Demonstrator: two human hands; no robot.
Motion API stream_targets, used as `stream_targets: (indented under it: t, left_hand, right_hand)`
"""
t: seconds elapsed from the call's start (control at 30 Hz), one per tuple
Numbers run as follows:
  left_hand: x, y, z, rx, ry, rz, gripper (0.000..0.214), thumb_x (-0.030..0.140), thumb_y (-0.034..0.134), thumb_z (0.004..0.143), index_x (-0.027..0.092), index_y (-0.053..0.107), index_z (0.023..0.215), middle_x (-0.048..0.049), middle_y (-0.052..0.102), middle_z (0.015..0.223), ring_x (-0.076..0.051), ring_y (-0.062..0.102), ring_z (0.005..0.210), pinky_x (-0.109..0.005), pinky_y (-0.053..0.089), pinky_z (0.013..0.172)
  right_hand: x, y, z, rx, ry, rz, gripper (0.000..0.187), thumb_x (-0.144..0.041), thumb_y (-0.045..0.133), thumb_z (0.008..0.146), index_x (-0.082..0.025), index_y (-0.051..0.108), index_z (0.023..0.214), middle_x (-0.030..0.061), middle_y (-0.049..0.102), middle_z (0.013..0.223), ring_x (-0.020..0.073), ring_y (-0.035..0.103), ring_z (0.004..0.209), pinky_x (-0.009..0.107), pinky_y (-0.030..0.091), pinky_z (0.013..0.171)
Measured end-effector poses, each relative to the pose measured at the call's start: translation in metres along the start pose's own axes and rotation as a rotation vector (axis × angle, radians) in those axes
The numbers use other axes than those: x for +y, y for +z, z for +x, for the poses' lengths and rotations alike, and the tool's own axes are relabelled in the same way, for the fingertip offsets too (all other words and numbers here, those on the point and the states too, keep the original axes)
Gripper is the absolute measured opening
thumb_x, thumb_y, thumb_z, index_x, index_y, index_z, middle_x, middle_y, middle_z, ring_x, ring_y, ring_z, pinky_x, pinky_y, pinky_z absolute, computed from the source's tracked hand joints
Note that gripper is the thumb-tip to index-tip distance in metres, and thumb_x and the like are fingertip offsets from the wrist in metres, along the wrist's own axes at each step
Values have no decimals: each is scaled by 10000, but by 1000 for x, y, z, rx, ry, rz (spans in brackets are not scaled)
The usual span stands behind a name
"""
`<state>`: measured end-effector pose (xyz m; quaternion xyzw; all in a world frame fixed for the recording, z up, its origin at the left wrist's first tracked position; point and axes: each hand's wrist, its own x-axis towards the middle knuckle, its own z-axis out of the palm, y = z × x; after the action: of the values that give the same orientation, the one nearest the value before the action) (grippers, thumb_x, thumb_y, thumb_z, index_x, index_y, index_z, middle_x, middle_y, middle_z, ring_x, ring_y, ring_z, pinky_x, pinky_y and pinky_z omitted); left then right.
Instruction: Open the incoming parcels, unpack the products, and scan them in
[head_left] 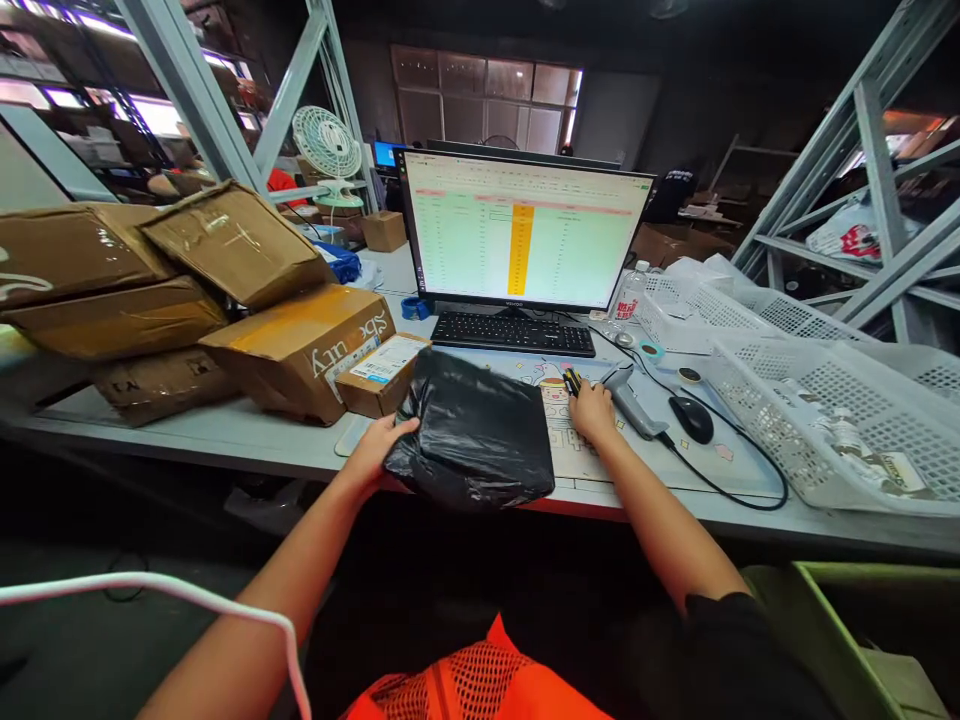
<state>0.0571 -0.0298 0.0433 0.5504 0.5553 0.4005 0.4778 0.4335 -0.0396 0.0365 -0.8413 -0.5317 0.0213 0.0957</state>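
A black plastic parcel bag (475,432) lies at the front edge of the grey desk (225,432). My left hand (379,447) rests against its left side, fingers curled on the bag's edge. My right hand (592,411) is to the right of the bag on a printed desk mat (570,445), fingers closed around a small black and yellow object (573,381). A grey handheld barcode scanner (630,398) lies just right of that hand.
Stacked cardboard boxes (225,290) fill the desk's left side. A monitor (523,230) and keyboard (514,333) stand behind the bag. A black mouse (691,418) with cable and white mesh baskets (825,420) sit to the right. Metal shelving frames both sides.
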Motion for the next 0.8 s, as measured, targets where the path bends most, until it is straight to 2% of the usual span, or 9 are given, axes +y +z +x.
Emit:
stream_targets:
  t: [0.07,0.13,0.23,0.33,0.47,0.6,0.67,0.8]
  left_hand:
    - [-17,-2,4,-132,-129,-9,643,709,839,565,160,750,888,-66,767,698,-290,740,666,-388,612,657]
    - [-24,-8,10,-186,-138,-3,666,676,864,536,160,759,944,-75,796,767,-305,762,725,-389,619,689]
    - [-21,-14,19,-144,-41,57,738,747,824,573,154,774,1009,-110,830,931,-336,784,883,-370,617,727]
    - [-18,-11,25,-106,-7,131,779,839,754,606,136,775,941,-141,829,990,-356,776,957,-362,603,752]
    - [-25,-4,28,-67,43,161,741,780,834,555,162,764,958,-125,829,1014,-376,758,1053,-395,592,892]
    - [-35,-3,28,-57,87,143,790,764,854,526,154,750,1016,-146,818,1104,-389,730,1155,-422,569,1001]
    - [-37,-3,27,-76,98,119,833,774,850,528,136,747,1053,-159,814,1130,-386,733,1154,-424,571,1006]
    - [-40,-5,28,-75,111,93,825,753,879,537,141,756,1076,-155,816,1132,-392,721,1195,-420,565,1026]
  right_hand:
    - [-2,-3,8,-40,16,-7,543,-363,541,1048,-69,500,1503,302,539,1494,393,591,1334,458,501,1066]
    - [-5,-7,19,-102,15,-18,574,-381,648,1001,-59,544,1465,294,599,1438,377,654,1262,427,536,1007]
    - [-14,-11,39,-178,-25,-44,494,-354,753,944,-92,652,1351,229,706,1308,333,706,1190,391,555,970]
    - [-28,-13,57,-185,-92,-77,433,-382,760,967,-139,677,1316,153,717,1317,284,702,1189,443,560,1019]
    - [-36,-18,74,-130,-171,-95,371,-442,722,1007,-151,711,1238,122,705,1336,272,673,1231,516,523,1099]
    - [-26,-28,85,3,-189,-69,402,-356,718,1006,-82,670,1296,238,650,1419,333,582,1375,500,438,1173]
    - [-20,-35,88,51,-163,-37,401,-285,729,983,-74,650,1314,276,666,1381,355,592,1364,467,440,1151]
    - [-9,-50,92,118,-77,67,333,-238,607,1027,-124,627,1340,230,716,1294,329,694,1211,409,522,1020]
